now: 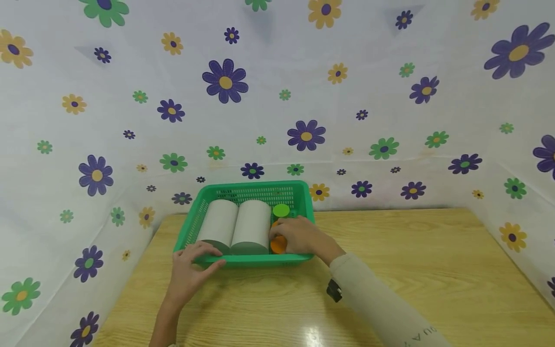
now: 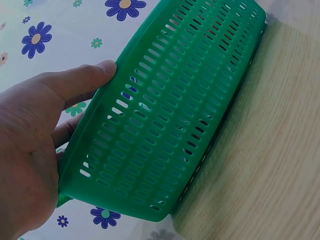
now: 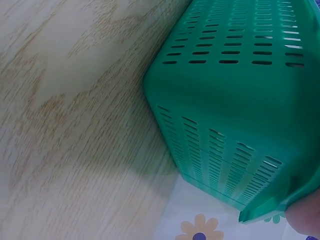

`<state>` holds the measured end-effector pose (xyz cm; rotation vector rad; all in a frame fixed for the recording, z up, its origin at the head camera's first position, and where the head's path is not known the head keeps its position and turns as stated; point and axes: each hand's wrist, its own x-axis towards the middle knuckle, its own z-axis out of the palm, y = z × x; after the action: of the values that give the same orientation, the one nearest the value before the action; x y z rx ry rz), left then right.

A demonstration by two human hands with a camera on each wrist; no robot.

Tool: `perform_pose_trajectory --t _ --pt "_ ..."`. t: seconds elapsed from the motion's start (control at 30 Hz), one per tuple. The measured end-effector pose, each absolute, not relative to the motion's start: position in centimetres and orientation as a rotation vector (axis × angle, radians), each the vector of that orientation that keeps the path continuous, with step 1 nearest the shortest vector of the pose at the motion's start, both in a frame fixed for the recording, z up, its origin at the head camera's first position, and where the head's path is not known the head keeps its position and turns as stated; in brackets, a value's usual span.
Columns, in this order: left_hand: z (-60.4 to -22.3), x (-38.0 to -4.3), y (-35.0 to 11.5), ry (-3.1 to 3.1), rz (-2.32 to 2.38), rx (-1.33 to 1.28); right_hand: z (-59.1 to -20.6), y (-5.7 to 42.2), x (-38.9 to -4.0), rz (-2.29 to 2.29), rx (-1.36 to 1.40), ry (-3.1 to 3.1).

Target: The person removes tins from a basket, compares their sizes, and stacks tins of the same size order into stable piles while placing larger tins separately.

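A green plastic basket (image 1: 256,260) with slotted sides stands on the wooden table. Two large white cylinders (image 1: 218,219) lie side by side in its left and middle parts. Along the right side are a bright green round lid-like thing (image 1: 281,210) and an orange round object (image 1: 278,245). My left hand (image 1: 191,270) holds the basket's front-left rim, thumb outside and fingers over the edge; the left wrist view shows the thumb (image 2: 90,77) against the slotted wall. Inside the basket, my right hand (image 1: 297,234) curls its fingers over the orange object and partly hides it.
The wooden table (image 1: 390,270) spreads to the right and in front of the basket. A white cloth (image 1: 269,115) printed with flowers hangs behind it and along both sides. A dark device (image 1: 334,290) sits at the right wrist, by the light sleeve (image 1: 373,299).
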<state>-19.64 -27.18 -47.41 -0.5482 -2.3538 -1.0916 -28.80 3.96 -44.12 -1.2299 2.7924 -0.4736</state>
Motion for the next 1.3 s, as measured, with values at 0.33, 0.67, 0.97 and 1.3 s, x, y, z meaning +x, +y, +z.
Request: perform_pose_trajectory --t 0.33,0.67,0.97,1.3 --pt "-47.5 -19.9 -27.1 -2.341 -1.094 -0.557 -44.1 4.3 -29.0 -0.524 -1.269 2.827" --pt "-47.5 -20.2 -27.0 -2.345 -1.090 -0.559 -44.2 4.6 -29.2 -0.648 -1.168 2.873" --pt "-47.4 -20.1 -27.0 -2.349 -1.097 -0.556 -44.5 4.9 -29.2 -0.761 -1.215 2.899" --pt "-47.5 -19.8 -27.2 -2.354 -1.099 -0.545 -44.0 5.2 -28.7 -0.918 -1.331 2.892"
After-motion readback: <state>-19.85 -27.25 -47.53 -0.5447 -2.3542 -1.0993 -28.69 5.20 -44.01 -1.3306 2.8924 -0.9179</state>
